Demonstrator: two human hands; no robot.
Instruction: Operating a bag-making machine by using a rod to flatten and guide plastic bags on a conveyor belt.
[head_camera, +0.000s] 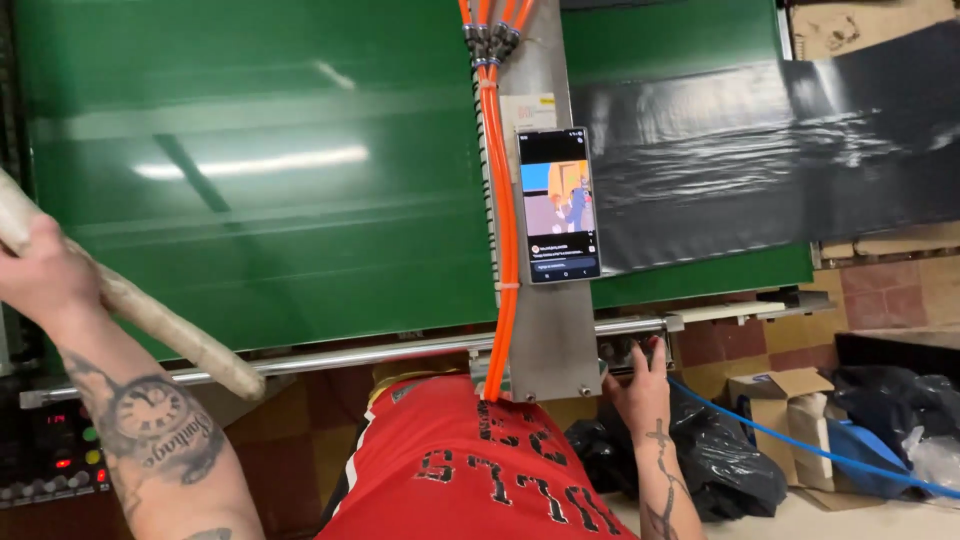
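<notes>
pale dough roll (150, 320), slanting down-right

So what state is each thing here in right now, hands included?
Left hand: closed around a pale rod, raised.
Right hand: fingers on a small control box under the rail.
Phone: screen on, upright on the metal post.
Cardboard box: flaps open.
Control panel: red lights lit.

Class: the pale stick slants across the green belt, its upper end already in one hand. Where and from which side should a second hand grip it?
Grip the pale stick near its free lower end, coming from above. The left hand holds the top, and the shaft slopes down bare toward the metal rail.
</notes>
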